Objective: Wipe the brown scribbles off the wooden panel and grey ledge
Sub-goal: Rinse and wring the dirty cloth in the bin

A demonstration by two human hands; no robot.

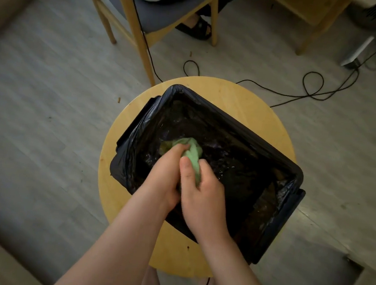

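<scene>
Hands close together over a black rectangular bin lined with a glossy black plastic bag (235,124). The left hand (165,179) and the right hand (203,199) both curl tightly round a crumpled light green cloth (192,153), whose free end bunches above the bin's dark inside, towards its left half. The bin sits askew on a round pale wooden surface (245,97), its right corner overhanging the right edge. Beyond the far edge, thin black cables (313,86) loop across the grey plank floor (49,81), near a wooden chair with a grey seat (163,14).
</scene>
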